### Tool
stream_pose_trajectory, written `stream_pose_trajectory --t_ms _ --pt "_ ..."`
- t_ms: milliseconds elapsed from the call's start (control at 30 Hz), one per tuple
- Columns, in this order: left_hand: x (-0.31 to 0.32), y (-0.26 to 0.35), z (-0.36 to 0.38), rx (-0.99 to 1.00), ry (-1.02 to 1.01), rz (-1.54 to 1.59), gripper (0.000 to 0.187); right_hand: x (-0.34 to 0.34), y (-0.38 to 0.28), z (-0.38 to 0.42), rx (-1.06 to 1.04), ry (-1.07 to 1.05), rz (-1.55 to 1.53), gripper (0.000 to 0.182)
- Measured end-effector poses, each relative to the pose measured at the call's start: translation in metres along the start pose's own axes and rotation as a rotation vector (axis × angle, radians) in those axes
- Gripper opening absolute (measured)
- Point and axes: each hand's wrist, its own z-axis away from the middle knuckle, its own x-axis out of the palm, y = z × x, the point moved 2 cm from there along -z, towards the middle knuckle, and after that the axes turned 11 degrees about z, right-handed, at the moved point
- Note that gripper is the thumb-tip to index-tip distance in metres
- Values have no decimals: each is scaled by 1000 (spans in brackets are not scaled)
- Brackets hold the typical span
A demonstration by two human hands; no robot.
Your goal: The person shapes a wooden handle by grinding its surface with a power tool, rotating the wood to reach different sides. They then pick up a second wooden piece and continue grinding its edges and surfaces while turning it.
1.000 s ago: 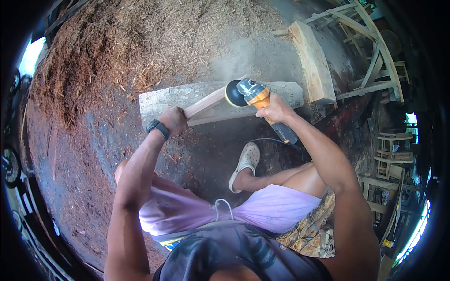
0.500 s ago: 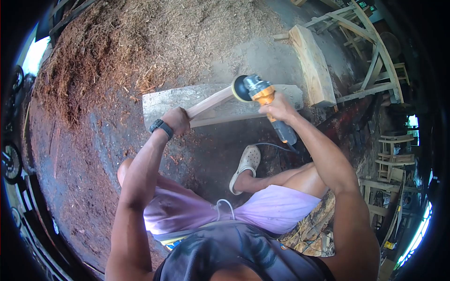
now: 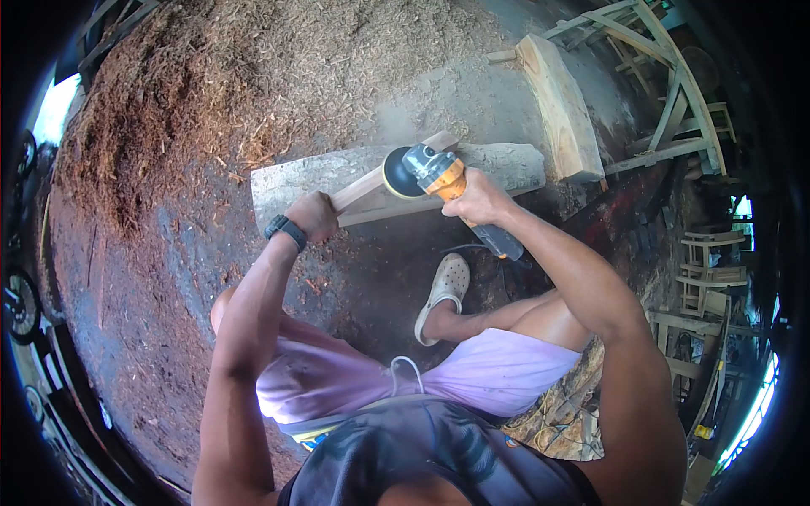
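My left hand, with a watch at the wrist, is closed around the near end of a narrow wooden piece. That piece slants up and right across a thick, rough wooden plank on the ground. In my right hand is a yellow and grey angle grinder, gripped round its body. Its round sanding disc lies against the middle of the narrow piece and hides part of it. The far end of the piece shows beyond the disc.
Sawdust and shavings cover the ground ahead and to the left. A pale squared timber lies at the right of the plank. Wooden frames stand farther right. My foot in a clog is close below the plank.
The angle grinder has moved left and slightly toward me along the narrow piece, from its far end to its middle. The far end has come into view. My left hand keeps its hold.
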Motion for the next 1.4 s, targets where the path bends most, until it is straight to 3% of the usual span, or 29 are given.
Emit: stream_pose_trajectory --t_ms 467,667,767,967,1167,1400 --pt "-3 2 0 2 -24 -13 29 -16 85 -24 172 65 -90 41" --pt "10 -12 -9 31 31 17 29 -24 86 -17 223 140 -133 38" --pt "11 -14 -10 37 33 -17 30 -12 41 -5 4 72 -74 42" --pt "9 -8 -5 62 41 -31 27 10 -27 13 -136 17 -33 57" --pt "11 -14 -9 43 35 -19 26 3 -17 11 -63 9 -9 58" --pt "3 -10 -4 43 16 -2 25 -8 46 -7 101 39 15 53"
